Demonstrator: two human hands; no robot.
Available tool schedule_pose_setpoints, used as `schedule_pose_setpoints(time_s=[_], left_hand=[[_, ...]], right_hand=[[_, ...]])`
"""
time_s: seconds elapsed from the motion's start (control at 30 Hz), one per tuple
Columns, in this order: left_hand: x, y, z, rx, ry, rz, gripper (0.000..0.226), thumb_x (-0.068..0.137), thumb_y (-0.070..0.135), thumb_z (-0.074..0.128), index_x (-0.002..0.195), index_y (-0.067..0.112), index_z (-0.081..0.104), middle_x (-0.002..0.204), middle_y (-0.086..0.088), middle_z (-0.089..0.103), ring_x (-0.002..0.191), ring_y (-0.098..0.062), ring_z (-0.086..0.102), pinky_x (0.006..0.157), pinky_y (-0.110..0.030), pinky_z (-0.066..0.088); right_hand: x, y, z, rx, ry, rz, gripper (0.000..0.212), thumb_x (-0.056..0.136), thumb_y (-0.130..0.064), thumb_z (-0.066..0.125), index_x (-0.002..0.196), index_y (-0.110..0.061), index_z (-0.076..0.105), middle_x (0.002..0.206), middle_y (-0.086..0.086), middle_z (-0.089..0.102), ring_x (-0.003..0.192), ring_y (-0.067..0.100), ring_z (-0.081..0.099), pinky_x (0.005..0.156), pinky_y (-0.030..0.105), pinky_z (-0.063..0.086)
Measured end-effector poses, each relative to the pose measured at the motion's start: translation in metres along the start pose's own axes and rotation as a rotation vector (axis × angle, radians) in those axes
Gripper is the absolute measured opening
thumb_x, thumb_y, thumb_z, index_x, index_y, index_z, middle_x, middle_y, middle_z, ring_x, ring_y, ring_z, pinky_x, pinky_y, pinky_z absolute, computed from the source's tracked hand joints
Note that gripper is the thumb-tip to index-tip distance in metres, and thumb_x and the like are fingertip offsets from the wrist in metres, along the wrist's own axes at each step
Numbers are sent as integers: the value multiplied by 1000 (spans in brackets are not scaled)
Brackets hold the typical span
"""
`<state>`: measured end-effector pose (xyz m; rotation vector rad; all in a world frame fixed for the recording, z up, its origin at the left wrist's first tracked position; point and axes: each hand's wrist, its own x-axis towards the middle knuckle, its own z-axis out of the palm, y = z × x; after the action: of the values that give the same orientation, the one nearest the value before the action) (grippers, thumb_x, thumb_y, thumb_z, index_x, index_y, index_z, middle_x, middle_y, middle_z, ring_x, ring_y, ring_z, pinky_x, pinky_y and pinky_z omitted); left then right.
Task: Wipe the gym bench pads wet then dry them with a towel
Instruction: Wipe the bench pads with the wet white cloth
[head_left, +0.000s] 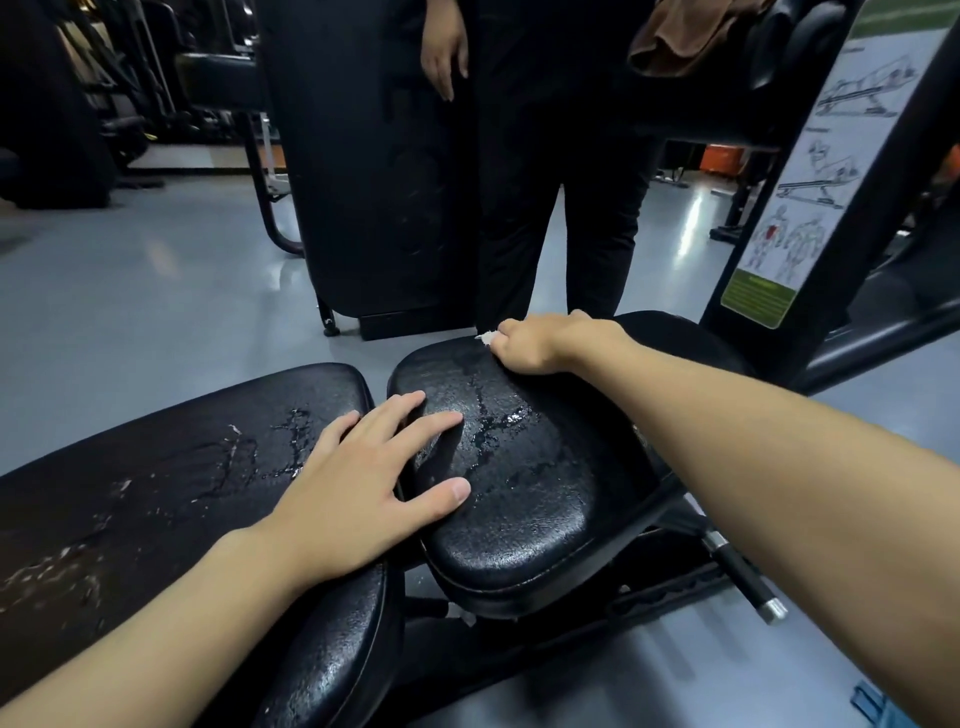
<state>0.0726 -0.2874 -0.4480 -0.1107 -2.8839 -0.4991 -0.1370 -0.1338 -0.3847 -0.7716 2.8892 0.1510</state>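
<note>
Black vinyl seat pad (535, 499), rounded, sits centre of view, just beside the long black vinyl back pad (156, 493) to its left, with a narrow gap between them. Both surfaces are wet: streaks and beads of water (498, 421) run across the seat, more smeared on the back pad. My right hand (535, 345) is at the seat's far edge, fingers curled tight round a small white wad of cloth or tissue (487, 338); only a scrap shows past the knuckles, so I can't tell which. My left hand (358, 488) lies flat and spread, palm over the end of the back pad, straight fingers (431, 426) reaching across the gap onto the seat, gripping nothing. Under the seat on the right, a black adjustment handle with a chrome tip (748, 582) sticks out. Beyond the bench, a person in black trousers (545, 208) stands on the grey glossy floor (130, 291). A brown towel (691, 36) is draped over a machine pad, upper right. A white exercise placard (815, 171) is on the frame at right.
</note>
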Motion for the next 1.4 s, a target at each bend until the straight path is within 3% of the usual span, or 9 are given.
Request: schedule_pose_setpoints(time_s=[0.1, 0.17, 0.23, 0.4, 0.6, 0.67, 0.97, 1.2, 1.4], left_hand=[[0, 0, 0, 8, -5, 8, 74, 74, 84, 23, 143, 57, 24, 158, 23, 13, 117, 35, -15, 116, -25, -4], [0, 0, 0, 9, -4, 7, 74, 75, 84, 23, 143, 56, 24, 158, 22, 14, 134, 21, -2, 118, -28, -3], [0, 0, 0, 6, -3, 6, 74, 75, 85, 23, 143, 56, 24, 159, 20, 16, 142, 7, 6, 119, -31, -2], [-1, 0, 1, -12, -1, 12, 73, 76, 84, 23, 143, 56, 26, 159, 18, 19, 146, 1, 12, 121, -34, 0], [-1, 2, -1, -27, 7, 7, 75, 77, 84, 25, 144, 51, 31, 158, 15, 24, 145, -5, 20, 122, -37, 6], [-3, 2, -6, -61, 16, -7, 75, 76, 83, 28, 143, 48, 35, 157, 14, 26, 142, -11, 27, 120, -39, 15], [-10, -5, -5, -13, -6, 21, 90, 70, 93, 17, 147, 48, 27, 160, 17, 19, 143, 0, 18, 118, -24, -1], [-10, -4, -6, 8, -11, 6, 86, 69, 87, 20, 147, 52, 22, 160, 23, 10, 104, 35, -16, 96, -1, -21], [-8, -4, -9, 9, -24, -4, 86, 66, 88, 19, 146, 54, 21, 159, 26, 8, 97, 39, -24, 87, 4, -22]], right_hand=[[-11, 4, 9, -8, 58, -20, 72, 88, -61, 6, 139, -24, 41, 148, 9, 45, 137, 35, 38, 112, 52, 26], [-26, 7, 19, -49, 140, -86, 59, 94, -53, 11, 130, -20, 43, 138, 8, 48, 133, 32, 39, 112, 49, 25], [-51, 7, 29, -85, 224, -160, 52, 99, -46, 15, 136, -18, 38, 137, 4, 45, 134, 26, 35, 114, 47, 23], [-141, 5, 56, -104, 376, -223, 65, 97, -47, 4, 150, -17, 26, 154, 3, 33, 144, 25, 23, 119, 42, 15], [-208, 3, 78, -22, 279, -204, 76, 87, -58, -16, 158, -31, -11, 165, -4, -20, 148, 12, -28, 121, 44, -11], [-215, 3, 77, -2, 289, -190, 74, 87, -59, -16, 156, -33, -15, 163, -7, -25, 145, 8, -33, 120, 44, -13], [-136, -7, 47, -41, 233, -167, 75, 88, -58, -7, 157, -31, 11, 167, 2, 6, 153, 19, -1, 123, 42, 2], [-20, -19, 17, -31, 102, -103, 57, 100, -48, 15, 147, -24, 34, 155, 8, 34, 145, 27, 27, 117, 48, 20], [8, -35, 1, 12, 3, -14, 63, 100, -53, 14, 156, -27, 25, 161, 8, 28, 146, 30, 29, 115, 49, 21]])
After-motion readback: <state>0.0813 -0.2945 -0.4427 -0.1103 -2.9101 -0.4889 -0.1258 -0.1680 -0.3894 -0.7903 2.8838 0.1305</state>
